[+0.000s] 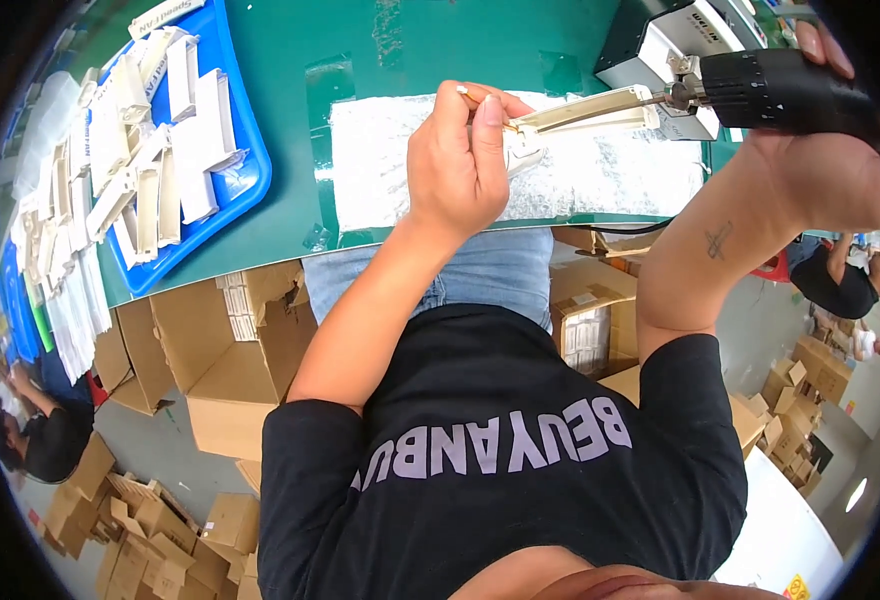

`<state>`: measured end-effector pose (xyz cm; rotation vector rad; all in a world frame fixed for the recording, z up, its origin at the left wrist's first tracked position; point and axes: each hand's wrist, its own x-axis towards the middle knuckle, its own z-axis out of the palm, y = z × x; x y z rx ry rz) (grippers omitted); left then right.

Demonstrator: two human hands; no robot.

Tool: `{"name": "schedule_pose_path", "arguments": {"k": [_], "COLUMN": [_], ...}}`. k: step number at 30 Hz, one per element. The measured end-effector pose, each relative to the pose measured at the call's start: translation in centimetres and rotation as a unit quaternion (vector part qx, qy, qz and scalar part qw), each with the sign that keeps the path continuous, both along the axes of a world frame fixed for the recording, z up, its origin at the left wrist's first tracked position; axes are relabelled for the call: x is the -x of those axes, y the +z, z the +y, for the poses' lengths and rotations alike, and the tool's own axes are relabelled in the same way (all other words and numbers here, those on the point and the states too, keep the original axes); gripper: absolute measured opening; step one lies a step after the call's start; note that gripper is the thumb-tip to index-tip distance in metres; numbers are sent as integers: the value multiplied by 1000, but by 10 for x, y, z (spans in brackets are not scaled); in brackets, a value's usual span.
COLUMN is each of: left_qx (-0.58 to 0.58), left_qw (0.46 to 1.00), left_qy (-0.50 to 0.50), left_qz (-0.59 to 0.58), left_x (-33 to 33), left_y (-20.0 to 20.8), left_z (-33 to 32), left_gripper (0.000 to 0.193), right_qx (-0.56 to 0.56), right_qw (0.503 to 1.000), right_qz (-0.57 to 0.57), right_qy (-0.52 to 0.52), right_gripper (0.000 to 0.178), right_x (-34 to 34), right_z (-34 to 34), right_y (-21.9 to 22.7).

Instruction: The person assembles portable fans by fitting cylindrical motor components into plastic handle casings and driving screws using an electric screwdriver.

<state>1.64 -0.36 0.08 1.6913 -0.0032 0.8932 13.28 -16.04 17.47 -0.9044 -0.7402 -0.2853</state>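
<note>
The green tabletop spread across the top of the frame in front of me. Cardboard boxes stood under its near edge and in the lower left. On the tabletop in the upper left lay my blue tray, heaped with slim white pieces, with more of them spilling past its left side. A whitish, shiny sheet covered the tabletop at upper centre, and a black-and-white box-shaped unit stood beyond its right end.

At the upper right, my right hand was wrapped round a black power screwdriver, its shaft pointing left. My left hand, at upper centre, was closed with its fingers curled, gripping the left end of a long white housing above the sheet. The screwdriver's bit was at the housing's right end; whether they touched, I couldn't tell.
</note>
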Motion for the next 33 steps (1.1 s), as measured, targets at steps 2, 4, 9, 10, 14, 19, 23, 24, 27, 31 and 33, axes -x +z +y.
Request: {"name": "schedule_pose_path", "arguments": {"k": [2, 4, 9, 10, 14, 19, 23, 24, 27, 31, 33], "left_qx": [3, -3, 11, 11, 17, 16, 34, 39, 37, 23, -34], "left_qw": [1000, 1000, 1000, 1000, 1000, 1000, 999, 999, 999, 995, 983], "left_qy": [-2, -1, -14, -14, -13, -10, -33, -28, -25, -52, -78], "left_qz": [2, 1, 5, 7, 12, 3, 5, 4, 0, 83, 161], "left_x": [0, 0, 0, 1, 2, 0, 0, 0, 3, 5, 4], "left_y": [0, -1, 1, 1, -3, 4, 0, 0, 7, 15, 25], "left_z": [0, 1, 1, 1, 3, 3, 2, 2, 1, 3, 13], "left_gripper": [15, 15, 15, 15, 14, 14, 12, 12, 10, 11, 11], "right_qx": [14, 26, 58, 64, 84, 115, 116, 111, 94, 74, -51], "right_qw": [1000, 1000, 998, 998, 996, 993, 992, 992, 991, 985, 994], "right_qz": [-1, -3, -6, -6, 0, -9, -29, -37, -68, -124, -82], "right_qy": [-5, -7, -16, -17, -19, -33, -46, -48, -61, -92, 51], "right_gripper": [43, 44, 46, 46, 47, 49, 51, 51, 52, 54, 59], "right_x": [-6, -12, -45, -44, 24, -33, -21, -20, -11, 1, 6], "right_z": [-8, -11, -54, -53, -5, -63, -43, -40, -25, 11, -4], "right_y": [-6, -12, -20, -22, -32, -39, -51, -51, -42, -15, 9]}}
